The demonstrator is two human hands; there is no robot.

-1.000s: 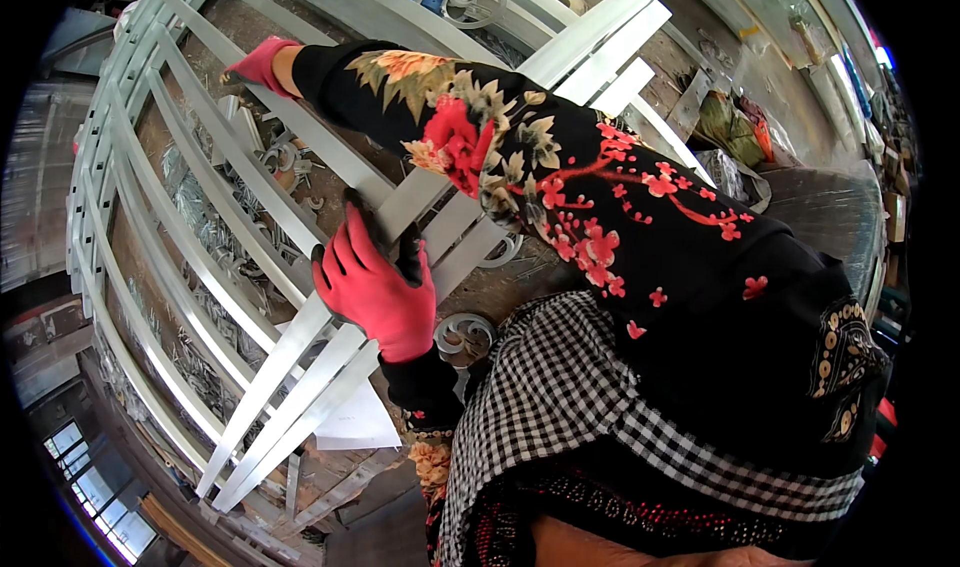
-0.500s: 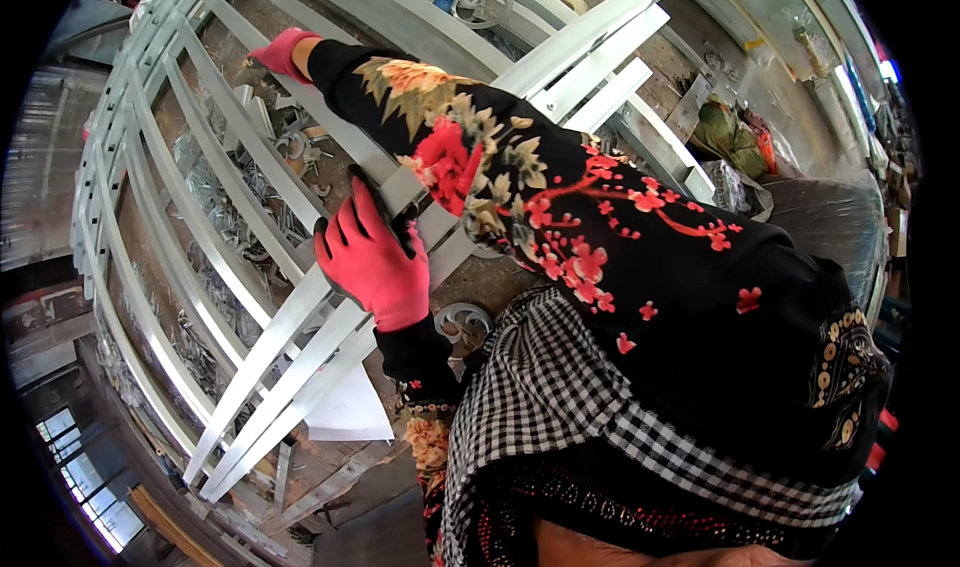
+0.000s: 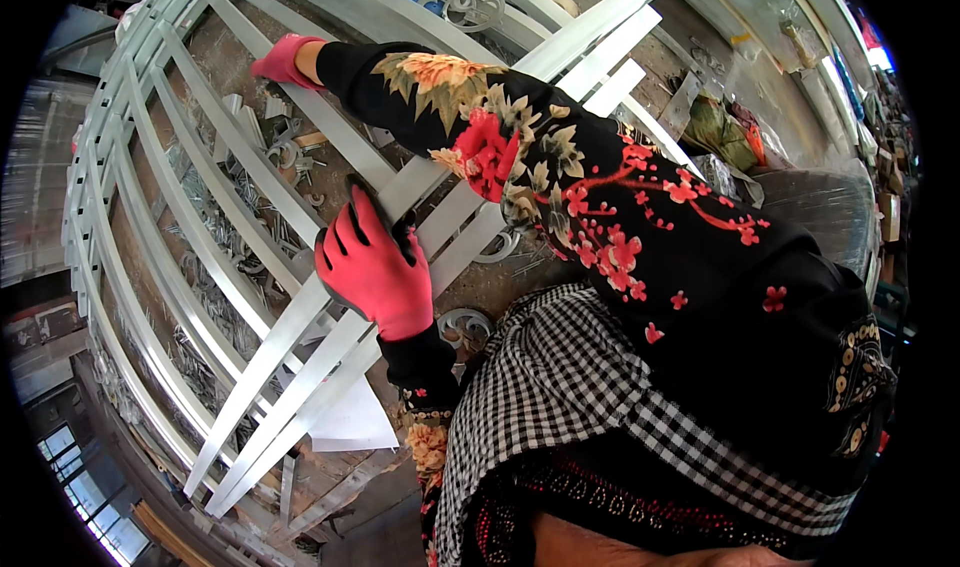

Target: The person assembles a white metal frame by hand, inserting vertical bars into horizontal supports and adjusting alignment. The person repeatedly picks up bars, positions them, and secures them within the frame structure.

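My left hand [image 3: 378,272], in a red glove with black palm and fingertips, is closed over flat silvery metal bars [image 3: 260,372] that lie diagonally across the work. Its fingers bend round the edge of a bar, and their tips are partly hidden. Farther away, at the upper left, my right hand [image 3: 290,62] in the same kind of glove closes on a long metal slat [image 3: 345,132]. This slat runs from the far rail down toward my left hand. My right sleeve covers the middle of the crossing bars.
Several curved slats meet a rail with square holes [image 3: 90,157] on the left. Small metal scraps [image 3: 290,157] lie between them. A white paper sheet [image 3: 352,417] and a scroll-shaped ornament [image 3: 465,329] lie near me. More scrolls [image 3: 475,7] are at the back; a green bag [image 3: 720,132] is right.
My right hand has shifted slightly right and now lies over the slat. My right arm and the crossing bars have moved a little; my left hand stays nearly in place.
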